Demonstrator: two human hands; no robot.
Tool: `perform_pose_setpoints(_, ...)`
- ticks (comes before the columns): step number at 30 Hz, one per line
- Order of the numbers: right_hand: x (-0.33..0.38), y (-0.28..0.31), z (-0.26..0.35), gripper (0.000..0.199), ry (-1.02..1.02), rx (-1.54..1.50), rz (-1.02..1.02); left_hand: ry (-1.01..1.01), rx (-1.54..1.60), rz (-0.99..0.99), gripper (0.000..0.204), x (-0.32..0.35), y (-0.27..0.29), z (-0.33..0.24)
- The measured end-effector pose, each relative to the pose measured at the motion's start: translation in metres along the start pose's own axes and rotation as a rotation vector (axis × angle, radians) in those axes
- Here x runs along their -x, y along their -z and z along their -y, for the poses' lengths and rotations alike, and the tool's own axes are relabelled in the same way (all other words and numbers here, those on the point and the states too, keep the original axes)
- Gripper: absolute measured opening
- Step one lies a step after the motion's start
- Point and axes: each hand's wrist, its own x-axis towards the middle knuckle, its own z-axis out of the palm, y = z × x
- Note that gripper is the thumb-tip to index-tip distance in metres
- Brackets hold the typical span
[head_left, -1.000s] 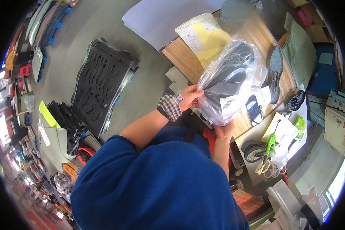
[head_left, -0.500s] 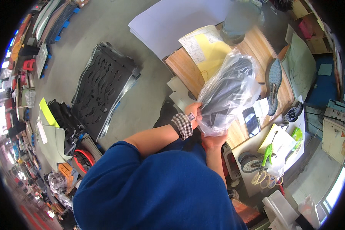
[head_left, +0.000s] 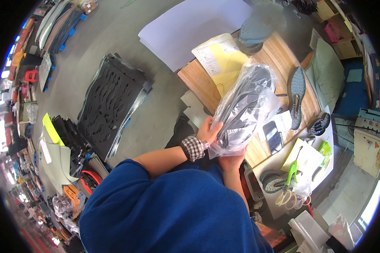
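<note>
A clear plastic bag (head_left: 245, 110) holding dark, flat, elongated pieces is tilted above the near edge of the wooden table (head_left: 278, 48). My left hand (head_left: 207, 130) grips its lower left edge, with the thumb on the plastic and the other fingers partly hidden. Below the bag's bottom end, my right hand (head_left: 233, 161) is closed on the plastic, its fingertips hidden beneath. A grey-blue shoe sole (head_left: 297, 92) lies to the right of the bag. A phone (head_left: 273, 137) rests close to the bag's lower right side.
Yellow and white papers (head_left: 223, 61) lie behind the bag. On the right, green scissors (head_left: 292, 170) rest among papers and shoe parts. A stack of black cut-out sheets (head_left: 112, 99) stands on the floor to the left. Large white sheets (head_left: 190, 29) are at the far side.
The bag has shifted slightly left and toward me, and its plastic lies flatter over the dark pieces. My left hand has moved a little left, its fingers now showing more.
</note>
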Motion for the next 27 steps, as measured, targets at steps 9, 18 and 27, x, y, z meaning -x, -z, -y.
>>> perform_pose_setpoints(9, 0.029, 0.008, 0.031, 0.064, -0.3, 0.412, -0.222, 0.009, 0.113, 0.07, 0.031, -0.001, -0.002, -0.005)
perform_pose_setpoints(18, 0.004, -0.007, 0.015, 0.052, -0.011, 0.083, -0.175, -0.116, 0.254, -0.015, 0.026, -0.011, -0.01, -0.02)
perform_pose_setpoints(27, -0.001, 0.013, 0.008, 0.04, -0.17, 0.043, -0.333, 0.062, -0.049, -0.201, 0.031, -0.021, 0.005, 0.015)
